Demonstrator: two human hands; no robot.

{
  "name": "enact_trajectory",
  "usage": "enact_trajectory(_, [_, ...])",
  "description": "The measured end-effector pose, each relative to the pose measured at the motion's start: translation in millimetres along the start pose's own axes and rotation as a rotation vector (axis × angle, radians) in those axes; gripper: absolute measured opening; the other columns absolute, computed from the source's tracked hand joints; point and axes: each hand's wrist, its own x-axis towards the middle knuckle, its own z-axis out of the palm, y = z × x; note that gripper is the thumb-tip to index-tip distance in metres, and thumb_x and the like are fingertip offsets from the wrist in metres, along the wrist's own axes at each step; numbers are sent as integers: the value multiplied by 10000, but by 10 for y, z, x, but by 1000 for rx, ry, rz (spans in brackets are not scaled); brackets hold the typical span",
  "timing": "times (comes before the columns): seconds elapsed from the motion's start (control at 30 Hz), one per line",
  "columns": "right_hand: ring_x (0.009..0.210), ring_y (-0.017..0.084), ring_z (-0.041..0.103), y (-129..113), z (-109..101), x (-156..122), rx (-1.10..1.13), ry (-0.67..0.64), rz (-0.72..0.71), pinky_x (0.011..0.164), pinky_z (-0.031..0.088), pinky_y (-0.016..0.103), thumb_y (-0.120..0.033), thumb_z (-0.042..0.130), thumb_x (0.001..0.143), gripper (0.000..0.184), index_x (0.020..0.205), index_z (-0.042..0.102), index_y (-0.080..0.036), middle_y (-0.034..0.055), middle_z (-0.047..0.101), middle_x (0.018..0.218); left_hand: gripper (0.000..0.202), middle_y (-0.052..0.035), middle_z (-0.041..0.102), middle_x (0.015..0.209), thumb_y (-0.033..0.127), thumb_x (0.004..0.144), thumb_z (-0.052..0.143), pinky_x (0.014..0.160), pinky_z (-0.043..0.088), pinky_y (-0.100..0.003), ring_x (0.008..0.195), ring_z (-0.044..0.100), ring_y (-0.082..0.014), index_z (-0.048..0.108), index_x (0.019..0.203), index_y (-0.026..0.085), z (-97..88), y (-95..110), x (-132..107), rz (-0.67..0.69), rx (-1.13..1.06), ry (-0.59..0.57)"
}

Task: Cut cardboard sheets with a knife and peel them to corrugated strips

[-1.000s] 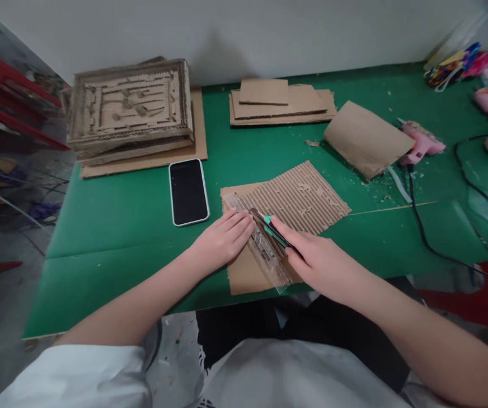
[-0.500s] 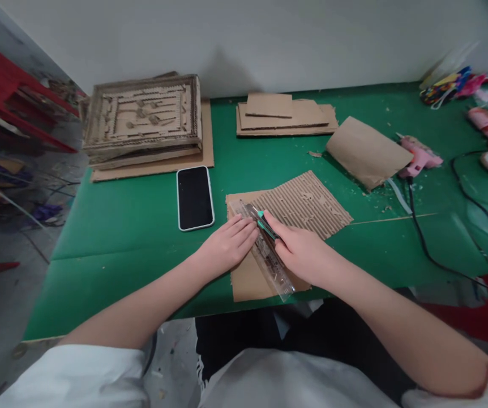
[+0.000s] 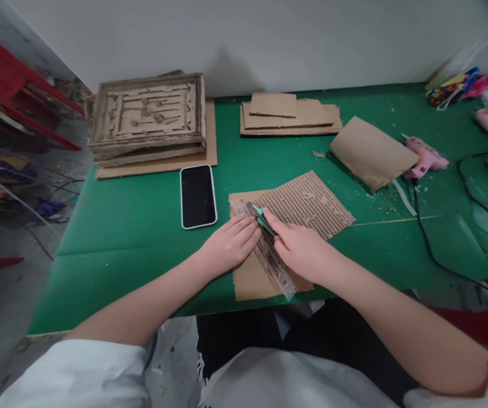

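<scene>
A sheet of corrugated cardboard lies on the green table in front of me. A clear plastic ruler rests slantwise across it. My left hand lies flat with its fingers stretched out, pressing on the ruler and the cardboard. My right hand is closed round a green and black utility knife, whose tip sits against the ruler's upper end.
A black phone lies left of the sheet. A cardboard maze model stands at the back left, stacked cardboard pieces behind, a folded cardboard piece and pink glue gun with black cable to the right.
My right hand has slid the knife up along the ruler, away from me. My left hand has stayed on the ruler. The camera has shifted slightly.
</scene>
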Motion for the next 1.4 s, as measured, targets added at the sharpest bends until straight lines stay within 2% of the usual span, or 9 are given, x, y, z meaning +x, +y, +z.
enact_trajectory(0.2, [801, 206, 586, -6, -73, 28, -26, -53, 7, 655, 394, 291, -224, 253, 854, 565, 1407, 151, -173, 116, 632, 947, 222, -152, 633, 991, 93, 859, 419, 922, 453, -409, 1036, 561, -234, 536, 1040, 38, 20, -29, 11, 12, -8, 18])
enact_trajectory(0.4, [697, 204, 580, -84, -277, 114, -120, -173, 31, 540, 334, 261, -236, 265, 845, 579, 1408, 144, -174, 111, 653, 863, 199, -130, 645, 964, 86, 847, 437, 907, 468, -401, 1002, 581, -229, 554, 1006, 58, 32, -29, 18, 0, -32, 46])
enact_trajectory(0.53, [677, 197, 570, -152, -362, 142, -145, -225, 60, 521, 316, 256, -208, 278, 836, 588, 1408, 145, -171, 124, 651, 875, 215, -142, 644, 961, 85, 857, 412, 918, 458, -407, 1019, 576, -223, 555, 1015, 60, 14, -25, 28, -17, -73, 35])
enact_trajectory(0.73, [598, 159, 534, -141, -336, 103, -150, -202, 52, 492, 277, 241, -228, 286, 836, 584, 1404, 165, -172, 108, 641, 808, 194, -130, 650, 957, 90, 851, 429, 909, 466, -388, 974, 597, -212, 573, 979, 65, 10, -28, 40, -3, -32, 52])
enact_trajectory(1.0, [574, 159, 519, -73, -274, -22, -170, -183, 53, 470, 243, 235, -271, 288, 834, 582, 1401, 175, -201, 82, 626, 741, 200, -137, 648, 964, 79, 849, 426, 911, 462, -392, 994, 590, -220, 565, 992, 55, 24, -31, 35, 1, -47, 55])
enact_trajectory(1.4, [574, 161, 534, -80, -207, -160, -205, -164, -4, 487, 260, 248, -222, 282, 829, 589, 1398, 177, -120, 83, 637, 729, 199, -132, 647, 977, 91, 847, 442, 905, 468, -389, 980, 591, -224, 566, 998, 54, 11, -28, 45, 2, -29, 47])
